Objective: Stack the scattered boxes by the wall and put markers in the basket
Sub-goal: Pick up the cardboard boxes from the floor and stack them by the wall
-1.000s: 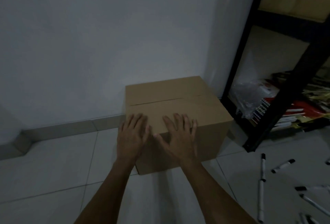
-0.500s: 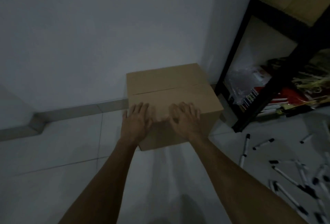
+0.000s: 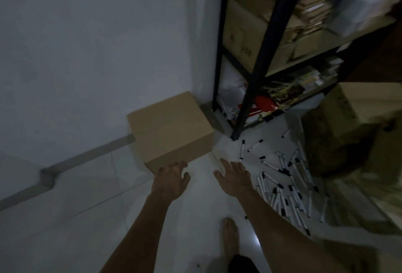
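Box by wall: a closed cardboard box point(image 3: 171, 127) sits on the white tiled floor point(image 3: 65, 218) with its far side against the white wall point(image 3: 97, 44), just left of the black shelf rack point(image 3: 258, 59).
Left hand: the left hand point(image 3: 170, 182) hangs just in front of the box's near bottom corner, fingers loosely curled and holding nothing; whether the fingertips touch the cardboard cannot be told.
Right hand: the right hand point(image 3: 235, 177) is spread above the floor, fingers relaxed, empty, apart from the box.
Markers: many black-capped white markers point(image 3: 287, 188) lie scattered on the floor to the right of the right hand, between it and a second box.
Second box: another cardboard box point(image 3: 356, 109) stands at the right, near the shelf; its right part is blurred.
In the way: the rack's front post meets the floor just beside the wall box's right corner, with the nearest markers close to its foot.
Shelf contents: cardboard cartons point(image 3: 243, 31) and stacked papers fill the upper shelves; red packaging point(image 3: 263, 105) and clear plastic lie on the bottom level, too dim to identify.
Foot: a bare foot point(image 3: 230, 235) stands on the tile between the forearms.
Hard to see: the room is dim and the right edge is smeared by motion; no basket can be made out.
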